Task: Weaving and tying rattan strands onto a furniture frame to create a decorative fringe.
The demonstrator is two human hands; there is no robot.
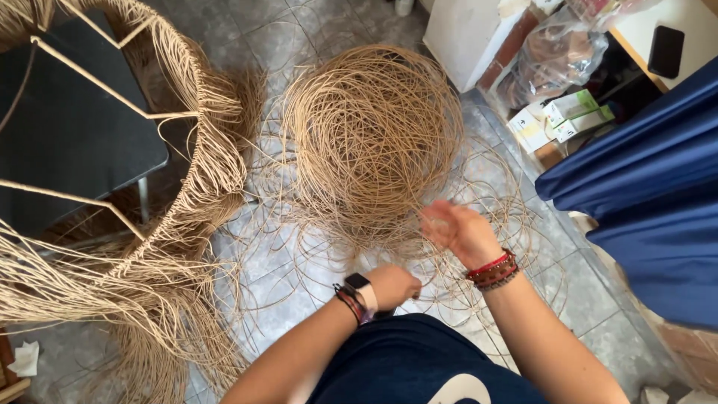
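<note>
The tangled coil of thin tan rattan strands (372, 142) lies on the grey tiled floor (591, 299); light and springy, best gripped by one strand, which right hand (458, 230) fingers pinch, left hand (393, 285) fisted.

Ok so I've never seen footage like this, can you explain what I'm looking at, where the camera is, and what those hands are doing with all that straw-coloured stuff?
There is no machine here: a person wears a camera on the head, so the one picture looks straight down at their own two arms. On the grey tiled floor lies a big loose coil of thin tan wicker strands. The right hand, blurred, with red bead bracelets, is raised over the coil's near edge among loose strands; whether it grips one is unclear. The left hand, wearing a smartwatch, is closed low near the body. At left stands a white metal frame partly wrapped in the same tan strands. Blue cloth hangs at right.
</note>
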